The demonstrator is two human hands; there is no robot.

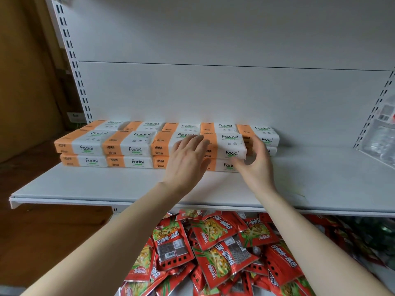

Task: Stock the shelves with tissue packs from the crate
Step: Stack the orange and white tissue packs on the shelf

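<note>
Both hands are up at the white metal shelf (pixel 106 184) right now. The left hand (pixel 188 154) lies flat, fingers straight and together, pressing on the front row of orange-and-white plastic-wrapped tissue packs (pixel 136 146), which are stacked two high. Just right of its fingertips sits the top end pack (pixel 229 144), and the right hand (pixel 259 165) is on that one: a wide-open C, fingers barely bent against the pack's right end, thumb stretched across the front of the pack beneath, nothing lifted. A second two-high row runs behind both hands, against the back panel. Below the forearms, red foil snack bags (pixel 213 242) lie heaped. Far right of the right hand lie clear plastic packets (pixel 380 135).
</note>
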